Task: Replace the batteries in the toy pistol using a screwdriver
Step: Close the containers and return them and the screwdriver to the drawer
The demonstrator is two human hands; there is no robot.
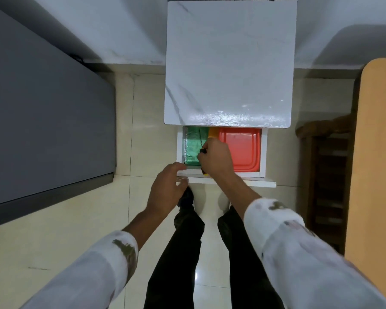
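Pale glossy floor tiles (54,219) fill the lower part of the view, with the person's dark trousers (176,253) straight below and both white, stained sleeves (288,230) reaching forward.

Past them, the left hand (167,188) sits at the front left corner of a white open drawer (263,152). Its fingers are loosely spread and bent and hold nothing I can make out. It looks placed to steady the drawer front or push it shut, though blur hides whether it touches.

The right hand (216,159) is over the drawer with its fingers wrapped round the handle of a thin-shafted, yellow-handled screwdriver (201,141). The yellow butt shows below the fist, and the dark shaft points away over a crinkled green foil bag (192,148). That grip suggests the tool is being lifted out for the job, not yet used.

Beside the bag lies a flat red plastic lid (243,148), which takes up the drawer's right part. A small yellow-orange piece (213,133) peeks out at the far edge between them. I cannot tell what it is, and no toy pistol or batteries show plainly anywhere, so the task seems barely begun.

Beyond the drawer, the white marble-patterned cabinet top (230,63) overhangs it. A grey flat panel (42,108) lies to the left, and an orange wooden surface (377,152) to the right.
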